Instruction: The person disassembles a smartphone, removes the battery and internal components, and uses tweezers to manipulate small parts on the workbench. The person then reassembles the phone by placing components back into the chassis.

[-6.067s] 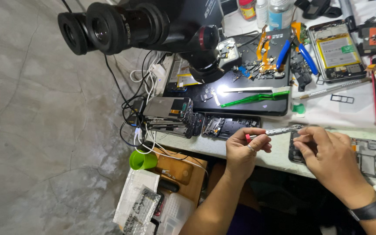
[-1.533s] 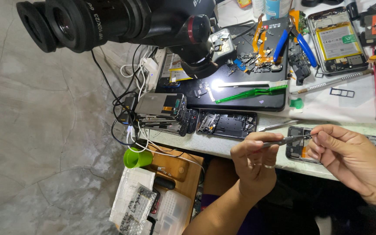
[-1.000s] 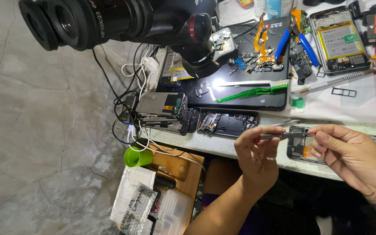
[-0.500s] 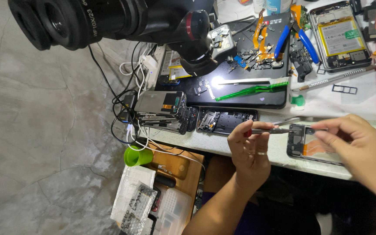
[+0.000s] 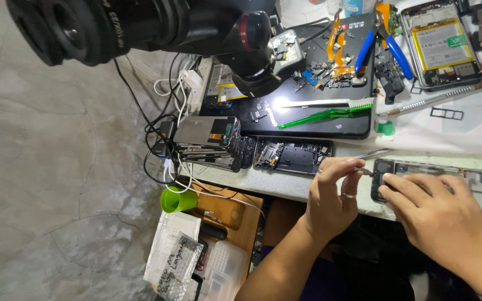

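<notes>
My left hand (image 5: 333, 203), with a ring on one finger, pinches a thin metal tool (image 5: 365, 171) held level. The tool's tip is at the left end of an opened black phone body (image 5: 478, 184), which lies near the front edge of the white bench (image 5: 419, 134). My right hand (image 5: 447, 223) rests palm down on that phone body, fingertips on its left end close to the tool tip. A pair of silver tweezers (image 5: 377, 153) lies on the bench just beyond my left hand.
A black microscope (image 5: 140, 25) hangs over a dark work mat (image 5: 308, 125) holding a green brush, small parts and blue-handled pliers (image 5: 389, 47). Another opened phone frame (image 5: 294, 156) and a stack of phones (image 5: 207, 139) lie left. Cables, a green cup (image 5: 177, 199) and boxes sit below.
Both hands came lower onto the phone body. My right hand, which was raised and pinching near the tool, now lies flat on the phone. The view shifted slightly.
</notes>
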